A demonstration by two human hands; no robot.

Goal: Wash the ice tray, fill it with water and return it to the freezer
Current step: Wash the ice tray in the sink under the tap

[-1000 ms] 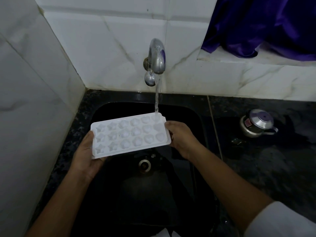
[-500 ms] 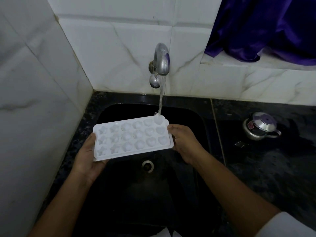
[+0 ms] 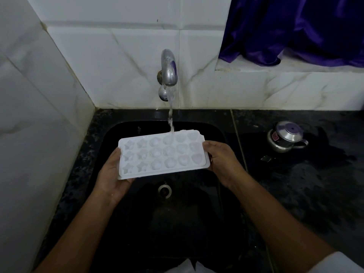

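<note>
we hold a white ice tray (image 3: pixel 162 153) level over the black sink (image 3: pixel 212 203), one hand at each short end. our left hand (image 3: pixel 111 174) cups the tray's left end from below, thumb up along the rim and fingers curled under it; our right hand (image 3: pixel 221 162) pinches the right end, thumb on the rim and fingers beneath. the tray hangs above the drain (image 3: pixel 164 191), clear of the basin floor, its star and heart pockets facing up.

beyond the tray, the tap (image 3: pixel 168 68) on the tiled back wall runs, and the water stream (image 3: pixel 171 115) lands at the tray's far edge, right of its middle. the pockets look wet and glossy, but we cannot tell how many hold water. by our reading, rinsing or filling is under way; carrying the tray to the freezer, which is out of view, is not yet done, and the tap is not yet shut off.

on the dark counter right of the sink stands a small steel pot (image 3: pixel 285 137), well apart from the tray. a purple cloth (image 3: pixel 295 30) drapes over the ledge at the far right corner.
</note>
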